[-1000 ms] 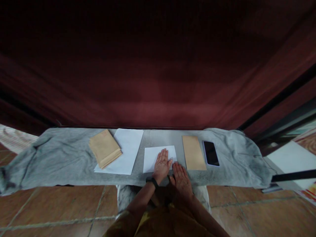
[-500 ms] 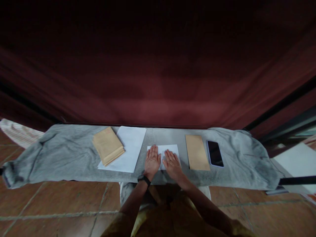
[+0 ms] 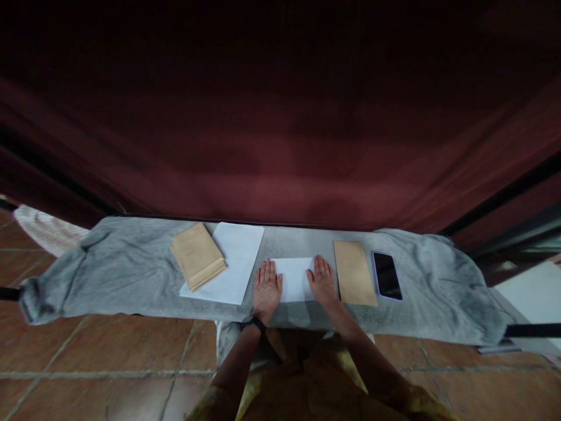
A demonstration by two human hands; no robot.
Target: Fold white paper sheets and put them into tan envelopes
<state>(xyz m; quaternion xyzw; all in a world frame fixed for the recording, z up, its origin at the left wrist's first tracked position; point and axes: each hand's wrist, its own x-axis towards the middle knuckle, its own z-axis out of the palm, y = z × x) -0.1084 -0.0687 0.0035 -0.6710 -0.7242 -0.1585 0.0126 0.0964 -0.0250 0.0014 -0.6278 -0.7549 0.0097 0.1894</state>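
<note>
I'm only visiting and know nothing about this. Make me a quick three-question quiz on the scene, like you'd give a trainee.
1. Multiple choice: what lies between the left hand and the right hand?
A) the phone
B) a small white sheet
C) the brown stack
2. True or false: the phone lies on the brown stack.
3. Short answer: which wrist wears the black band?

Key
1. B.
2. False; the phone lies on the grey cloth, at the far side from the brown stack.
3. The left.
</note>
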